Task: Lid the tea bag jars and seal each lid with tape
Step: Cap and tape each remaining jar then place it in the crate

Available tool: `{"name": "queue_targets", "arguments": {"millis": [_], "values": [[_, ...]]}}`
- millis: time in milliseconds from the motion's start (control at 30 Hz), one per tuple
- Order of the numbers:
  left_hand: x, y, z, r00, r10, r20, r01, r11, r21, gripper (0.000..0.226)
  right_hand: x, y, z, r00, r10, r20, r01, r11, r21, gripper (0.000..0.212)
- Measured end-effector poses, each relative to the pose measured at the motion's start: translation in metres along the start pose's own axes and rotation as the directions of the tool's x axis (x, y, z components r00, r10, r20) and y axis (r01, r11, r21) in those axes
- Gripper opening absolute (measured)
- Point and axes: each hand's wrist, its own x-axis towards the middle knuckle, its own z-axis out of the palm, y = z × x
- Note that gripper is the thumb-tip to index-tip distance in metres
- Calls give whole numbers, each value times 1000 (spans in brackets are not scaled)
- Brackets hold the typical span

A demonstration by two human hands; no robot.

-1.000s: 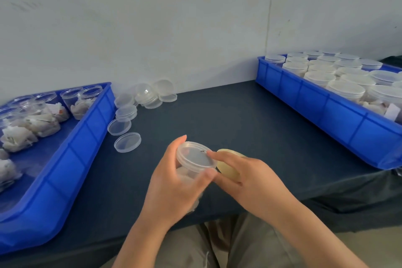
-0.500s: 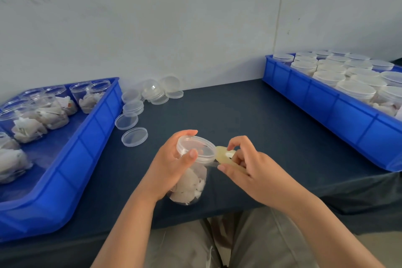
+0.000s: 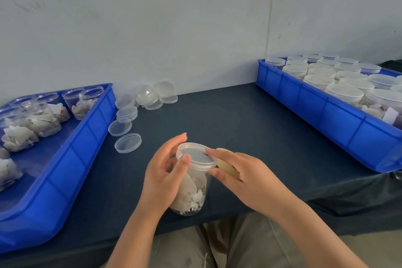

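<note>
Jar [image 3: 193, 189] of tea bags stood lidded at the near edge of the table [image 3: 239, 128], left hand [image 3: 163, 180] curled round its clear wall, right hand [image 3: 245, 174] gripping the tape roll [image 3: 227, 167] with a finger on the lid [image 3: 194, 155]; it looked light, thin and slippery, likely best held round the wall below the rim

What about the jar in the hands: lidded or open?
Lidded: a clear lid sits on the jar, which the left hand holds.

A dark navy table [image 3: 239, 119] stands against a plain pale wall [image 3: 152, 28].
</note>
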Motion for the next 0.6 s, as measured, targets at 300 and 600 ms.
{"name": "queue_targets", "arguments": {"millis": [300,600], "values": [[2,14,10,999,-28,30,23,986,166,55,-2,5,-10,990,87,107,-90,995,29,38],[7,-2,-9,992,-111,63,118,986,-114,45,-2,-2,-8,982,-13,186,11,1000,12,27]]}}
